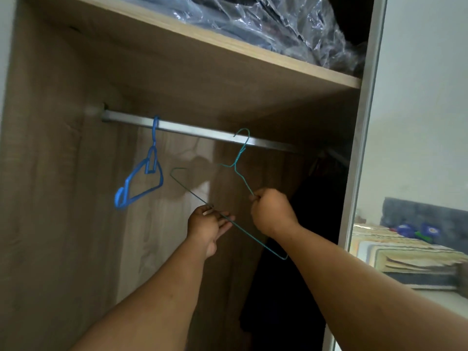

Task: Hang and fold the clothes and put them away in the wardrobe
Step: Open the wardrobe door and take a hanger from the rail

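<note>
- Below the rail (202, 131), a green wire hanger (243, 183) is held tilted, its bottom bar running from far left to near right, its hook right at the rail.
- Its right shoulder wire is pinched by the right hand (272, 211); the bottom bar lies across the loosely extended fingers of the left hand (209, 224).
- Inside the wardrobe (63, 173), a blue hanger (141, 183) hangs on the left and dark clothes (298, 249) on the right; plastic-wrapped items (266, 21) fill the shelf above.

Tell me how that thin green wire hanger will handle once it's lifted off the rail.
The green wire hanger is very thin, so it is probably light and may flex under a pull. Its bare wire could slide in the right hand pinching one arm. The left hand touches the bottom bar; likely it swings if let go near the rail.
</note>
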